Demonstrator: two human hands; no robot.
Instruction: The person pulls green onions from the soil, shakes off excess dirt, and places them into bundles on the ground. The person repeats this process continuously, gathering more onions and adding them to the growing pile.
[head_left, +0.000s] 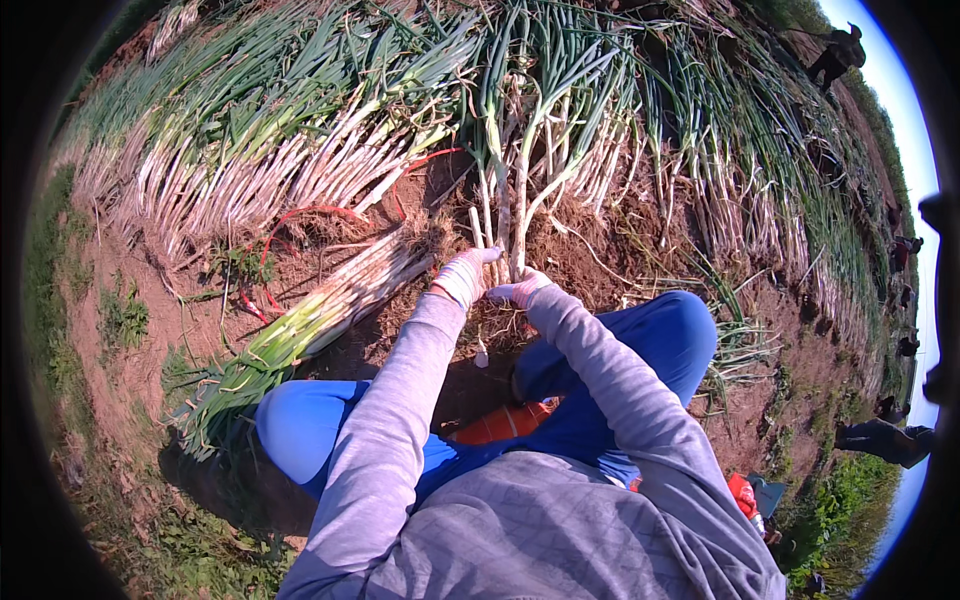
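Several long green onion stalks (519, 202) stand nearly upright before me, their leaves fanning away at the top. My left hand (463, 276), in a pale glove, grips them low on the white shanks. Beside it my right hand (524, 287), gloved too, closes around the same stalks near the root end. Roots (499, 322) hang below both hands. Left of my hands lies a thick bundle of green onions (360, 289), roots toward the row and leaves by my left knee. Fingers hide where the shanks are held.
A long row of pulled green onions (247, 157) curves across the soil. Red cord (274, 232) loops over the ground at left. Loose leaves (739, 349) lie beyond my right knee. Other people (840, 54) are along the field at right, near a red bag (742, 495).
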